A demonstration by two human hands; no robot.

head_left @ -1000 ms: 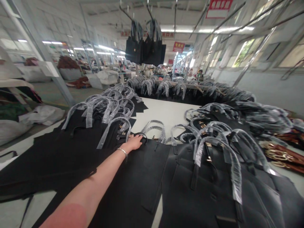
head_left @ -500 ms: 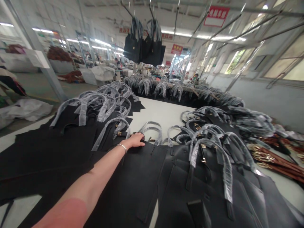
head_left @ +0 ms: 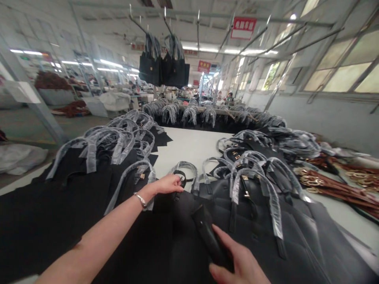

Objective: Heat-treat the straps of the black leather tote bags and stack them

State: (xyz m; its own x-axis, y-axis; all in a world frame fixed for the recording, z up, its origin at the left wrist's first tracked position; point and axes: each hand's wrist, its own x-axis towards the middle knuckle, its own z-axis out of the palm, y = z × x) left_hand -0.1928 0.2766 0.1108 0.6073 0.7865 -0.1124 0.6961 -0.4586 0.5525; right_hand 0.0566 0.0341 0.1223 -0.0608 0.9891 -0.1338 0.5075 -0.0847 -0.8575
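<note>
Since the leather tote panel point(head_left: 183, 232) is heavy yet supple, take it by its strap point(head_left: 207, 236): the right hand point(head_left: 239, 260) pinches this closed, the left hand point(head_left: 167, 184) curls around a wrapped handle point(head_left: 189, 169)

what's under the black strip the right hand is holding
Below the black leather strip in the right hand lies a black leather bag panel. The part directly beneath the strip and hand is covered, so it cannot be seen.
</note>
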